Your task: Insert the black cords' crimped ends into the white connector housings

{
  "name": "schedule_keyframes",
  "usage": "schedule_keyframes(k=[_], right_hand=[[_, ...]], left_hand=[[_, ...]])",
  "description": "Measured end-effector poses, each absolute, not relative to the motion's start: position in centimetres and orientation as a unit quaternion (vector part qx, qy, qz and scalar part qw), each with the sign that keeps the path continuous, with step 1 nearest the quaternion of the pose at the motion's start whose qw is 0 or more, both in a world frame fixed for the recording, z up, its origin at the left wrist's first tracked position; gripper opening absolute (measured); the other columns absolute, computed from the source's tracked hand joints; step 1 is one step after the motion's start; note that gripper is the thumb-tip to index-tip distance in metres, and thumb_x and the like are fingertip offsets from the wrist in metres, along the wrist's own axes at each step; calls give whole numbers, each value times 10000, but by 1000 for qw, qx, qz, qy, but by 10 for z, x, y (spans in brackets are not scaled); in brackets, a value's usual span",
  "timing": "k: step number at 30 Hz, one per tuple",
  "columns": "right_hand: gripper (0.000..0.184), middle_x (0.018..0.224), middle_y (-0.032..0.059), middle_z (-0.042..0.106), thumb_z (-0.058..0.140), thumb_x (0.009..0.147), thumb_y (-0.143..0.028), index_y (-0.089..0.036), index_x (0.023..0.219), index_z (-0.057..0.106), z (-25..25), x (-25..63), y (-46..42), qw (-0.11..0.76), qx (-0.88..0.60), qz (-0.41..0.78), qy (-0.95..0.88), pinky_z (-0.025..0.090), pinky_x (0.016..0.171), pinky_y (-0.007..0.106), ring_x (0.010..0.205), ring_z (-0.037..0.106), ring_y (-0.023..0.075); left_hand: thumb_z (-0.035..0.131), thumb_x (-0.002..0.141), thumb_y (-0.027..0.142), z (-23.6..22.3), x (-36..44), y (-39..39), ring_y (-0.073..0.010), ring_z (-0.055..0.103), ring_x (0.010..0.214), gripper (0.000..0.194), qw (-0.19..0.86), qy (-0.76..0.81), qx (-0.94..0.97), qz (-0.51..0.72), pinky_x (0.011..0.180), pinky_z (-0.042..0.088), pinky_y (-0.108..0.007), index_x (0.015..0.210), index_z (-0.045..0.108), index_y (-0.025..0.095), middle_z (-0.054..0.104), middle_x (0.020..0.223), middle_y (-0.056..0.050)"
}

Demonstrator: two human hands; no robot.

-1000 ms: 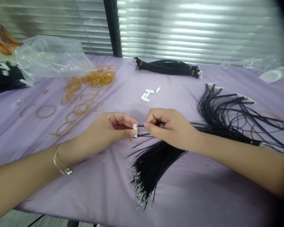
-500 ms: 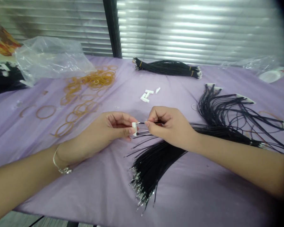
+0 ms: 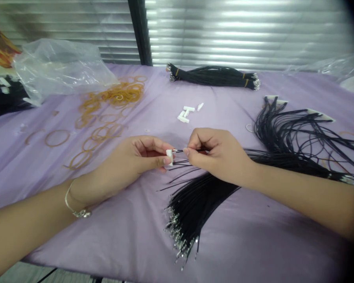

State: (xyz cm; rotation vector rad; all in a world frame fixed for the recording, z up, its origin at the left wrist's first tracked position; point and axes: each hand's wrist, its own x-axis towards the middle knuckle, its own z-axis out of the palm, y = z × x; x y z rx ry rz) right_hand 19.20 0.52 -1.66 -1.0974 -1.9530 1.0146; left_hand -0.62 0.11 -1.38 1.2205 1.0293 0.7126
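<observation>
Between thumb and fingers, my left hand point(image 3: 147, 154) pinches a small white connector housing point(image 3: 169, 157). Black wires run out of the housing's right side. My right hand point(image 3: 214, 151) is closed in a pinch on a black wire point(image 3: 179, 151), whose bare metal terminal points at the upper end of the housing. Whether the terminal tip is inside the housing is too small to tell. Below my right hand a thick bundle of black wires point(image 3: 200, 196) fans out on the cloth, its metal terminals toward the front. Several loose white housings point(image 3: 186, 114) lie beyond my hands.
A purple cloth point(image 3: 112, 236) covers the table. Yellow rubber bands point(image 3: 118, 96) and a clear plastic bag point(image 3: 61, 67) lie at left. A banded black wire bundle point(image 3: 212, 76) rests at the back. Wires with white housings point(image 3: 320, 114) spread at right.
The view has shifted slightly, so things at the back and right sit a little higher and farther right. Both hands keep the same grips, with the wire's terminal still at the housing.
</observation>
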Motion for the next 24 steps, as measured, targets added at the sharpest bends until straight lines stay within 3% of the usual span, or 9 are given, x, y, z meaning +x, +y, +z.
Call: schedule_keyframes(k=[13, 24], right_hand=[[149, 540, -53, 476, 580, 727, -169, -114, 619, 492, -19, 193, 2, 352, -363, 240, -829, 286, 454, 106, 489, 367, -2], [140, 615, -39, 500, 532, 820, -177, -117, 694, 525, -20, 193, 3, 338, -317, 227, -857, 334, 554, 105, 573, 428, 6]], left_hand=[[740, 692, 164, -13, -6, 0, -53, 605, 638, 147, 653, 451, 522, 314, 616, 505, -120, 828, 687, 148, 675, 734, 20], [755, 664, 166, -15, -5, -1, -55, 596, 624, 170, 637, 461, 521, 332, 600, 496, -122, 830, 734, 198, 708, 761, 9]])
